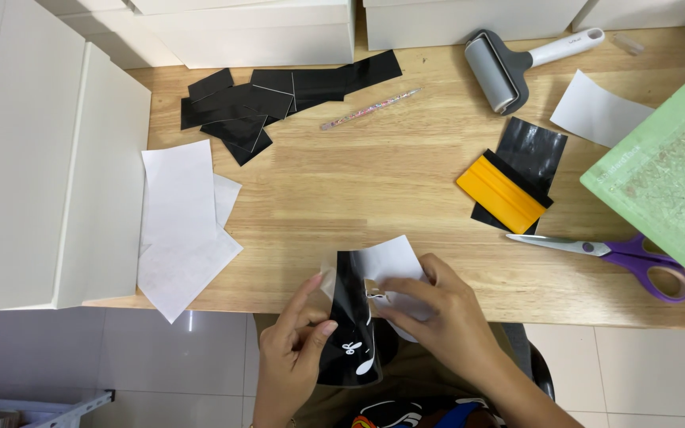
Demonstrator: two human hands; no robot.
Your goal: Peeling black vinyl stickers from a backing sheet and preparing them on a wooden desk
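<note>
Both hands [374, 325] gripping black vinyl sheet [350, 333]

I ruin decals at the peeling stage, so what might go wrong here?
The black vinyl strip curls as the right hand peels its white backing; it may fold onto itself. The left hand pinches near the small white cutouts, which might tear. The open purple scissors lie near the table edge.

The vinyl sheet [350, 317] is showing glossy black with small white cut-out shapes, its backing paper [390, 265] white. The squeegee [501, 192] is glowing yellow, the scissors [636, 261] purple-handled, the cutting mat [667, 174] pale green on the light wooden surface [374, 182].
</note>
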